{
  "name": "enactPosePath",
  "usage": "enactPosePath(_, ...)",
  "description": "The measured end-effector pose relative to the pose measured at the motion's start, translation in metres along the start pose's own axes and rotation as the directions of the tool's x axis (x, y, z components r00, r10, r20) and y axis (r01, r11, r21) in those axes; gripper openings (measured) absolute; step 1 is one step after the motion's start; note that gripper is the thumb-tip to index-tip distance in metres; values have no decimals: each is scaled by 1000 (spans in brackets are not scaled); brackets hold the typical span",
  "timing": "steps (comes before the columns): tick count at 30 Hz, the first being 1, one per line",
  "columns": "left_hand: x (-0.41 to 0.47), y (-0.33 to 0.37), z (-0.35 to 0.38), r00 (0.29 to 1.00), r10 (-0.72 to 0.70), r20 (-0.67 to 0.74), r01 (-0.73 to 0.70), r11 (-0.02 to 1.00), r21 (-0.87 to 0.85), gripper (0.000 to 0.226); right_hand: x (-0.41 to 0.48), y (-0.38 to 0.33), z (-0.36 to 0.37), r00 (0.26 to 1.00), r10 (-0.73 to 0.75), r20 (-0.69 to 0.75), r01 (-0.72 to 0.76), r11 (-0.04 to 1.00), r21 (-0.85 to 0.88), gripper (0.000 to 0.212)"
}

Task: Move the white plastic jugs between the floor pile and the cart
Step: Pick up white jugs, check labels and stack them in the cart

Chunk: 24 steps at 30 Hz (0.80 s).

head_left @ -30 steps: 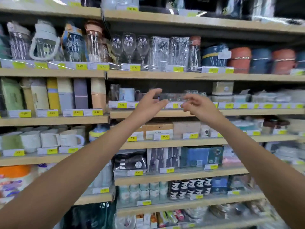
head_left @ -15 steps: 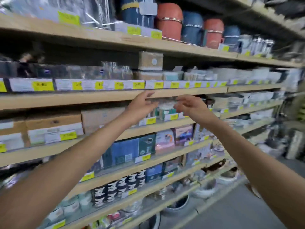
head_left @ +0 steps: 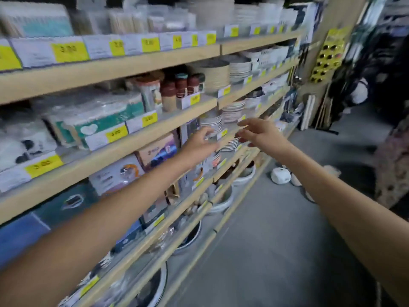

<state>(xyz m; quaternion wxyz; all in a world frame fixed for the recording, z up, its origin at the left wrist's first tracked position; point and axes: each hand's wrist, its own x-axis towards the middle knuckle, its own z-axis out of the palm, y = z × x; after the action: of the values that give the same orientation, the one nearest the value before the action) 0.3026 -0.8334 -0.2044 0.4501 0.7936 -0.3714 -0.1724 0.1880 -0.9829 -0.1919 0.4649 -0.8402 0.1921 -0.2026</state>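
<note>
Both my bare arms reach forward along a shop shelf. My left hand [head_left: 200, 141] and my right hand [head_left: 260, 135] are level with each other, a short gap between them, fingers spread and curved inward. A faint clear shape seems to sit in that gap; blur hides whether either hand grips it. A white rounded object [head_left: 280, 175], possibly a jug, lies on the grey floor beyond my right forearm, with other pale items beside it. No cart is in view.
Wooden shelves [head_left: 137, 149] run along my left, packed with boxed goods, jars, stacked plates [head_left: 240, 67] and yellow price tags. Bowls stand on the lowest level. A post with hanging goods [head_left: 327, 56] and dark items close the aisle's far end. Patterned fabric [head_left: 394, 165] is at the right.
My view has swung right and down the aisle, from facing the shelves to seeing the floor. Both hands have kept the same spacing and pose in front of me.
</note>
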Motion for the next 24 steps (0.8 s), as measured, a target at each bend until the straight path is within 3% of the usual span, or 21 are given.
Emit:
enactPosePath(6,132,-11,88,998,-45,45,46,999,-16,46,81,116,-61,992,128,3,-128,992,-11,17)
enactPosePath(13,279,-10,199,981,-121,152,120,993,15,50,186,229,-142,960,274,61,-270,961,-56,28)
enactPosePath(24,440,-12,323,943,-209,259,217,976,-2,48,299,378,-228,903,425,63,-421,904,-67,27)
